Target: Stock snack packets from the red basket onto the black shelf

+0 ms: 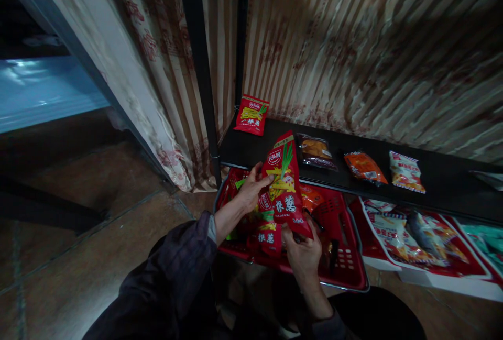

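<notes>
Above a red plastic basket (pixel 356 274), both my hands hold one red snack bag (pixel 286 183) printed with green scallion and yellow sticks. My left hand (pixel 253 188) grips its left edge, thumb across the front. At the lower right corner, my right hand (pixel 302 243) pinches the bag; some of its fingertips are hidden behind it. Beneath it in the basket lies another red snack bag (pixel 269 240) of the same print, partly covered. An orange packet (pixel 310 198) also shows inside the basket, behind the held bag.
On the black shelf (pixel 271 126) stand a matching red bag (pixel 252 116), a brown snack packet (pixel 315 151), an orange packet (pixel 364 167) and a white-and-red packet (pixel 407 171). Below right is a box of snack bags (pixel 416 238). A dark post (pixel 200 62) rises left, before a curtain (pixel 334 41).
</notes>
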Tool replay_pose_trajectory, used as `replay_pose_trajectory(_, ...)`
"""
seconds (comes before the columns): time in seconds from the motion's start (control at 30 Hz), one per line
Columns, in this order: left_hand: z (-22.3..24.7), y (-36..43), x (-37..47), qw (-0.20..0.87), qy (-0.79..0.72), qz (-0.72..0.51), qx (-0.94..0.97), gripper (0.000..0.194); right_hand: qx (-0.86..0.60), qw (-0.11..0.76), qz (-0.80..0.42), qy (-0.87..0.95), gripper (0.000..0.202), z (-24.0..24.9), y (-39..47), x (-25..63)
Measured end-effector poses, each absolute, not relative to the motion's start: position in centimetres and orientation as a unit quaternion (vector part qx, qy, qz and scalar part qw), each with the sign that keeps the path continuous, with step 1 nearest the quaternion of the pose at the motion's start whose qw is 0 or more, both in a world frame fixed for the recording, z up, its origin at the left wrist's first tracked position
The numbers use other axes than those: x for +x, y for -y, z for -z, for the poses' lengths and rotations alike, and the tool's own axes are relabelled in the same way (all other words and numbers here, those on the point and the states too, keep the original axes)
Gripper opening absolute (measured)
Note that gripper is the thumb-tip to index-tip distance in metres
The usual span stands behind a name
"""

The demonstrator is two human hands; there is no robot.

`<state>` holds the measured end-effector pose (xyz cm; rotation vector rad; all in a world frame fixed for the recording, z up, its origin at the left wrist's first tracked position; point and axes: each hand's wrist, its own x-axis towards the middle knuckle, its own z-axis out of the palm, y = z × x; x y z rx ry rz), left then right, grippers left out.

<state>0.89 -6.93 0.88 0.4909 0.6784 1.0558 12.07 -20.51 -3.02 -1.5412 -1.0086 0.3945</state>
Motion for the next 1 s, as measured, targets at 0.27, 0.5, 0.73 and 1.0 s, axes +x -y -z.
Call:
replay_pose_trajectory(0.27,-0.8,8.4,1.0,0.860,-0.229,-0.390,0.236,0.047,-0.587,0.458,0.020,0.667,0.020,0.4,21.3,11.8)
replay_pose_trajectory(0.5,-1.1,8.4,0.1,0.916,-0.191,-0.296,0.192,0.060,-0.610,0.338,0.080,0.712,0.020,-0.3,21.4,12.2)
replay_pose_trajectory(0.73,0.1,8.2,0.3,0.849,-0.330,-0.356,0.211,0.030,-0.607,0.261,0.049,0.749,0.023,0.5,21.7,12.5)
replay_pose_trajectory(1.0,0.4,8.3,0.2,0.838,-0.353,-0.367,0.195,0.028,-0.644,0.488,-0.241,0.537,0.021,-0.8,19.4,17.9)
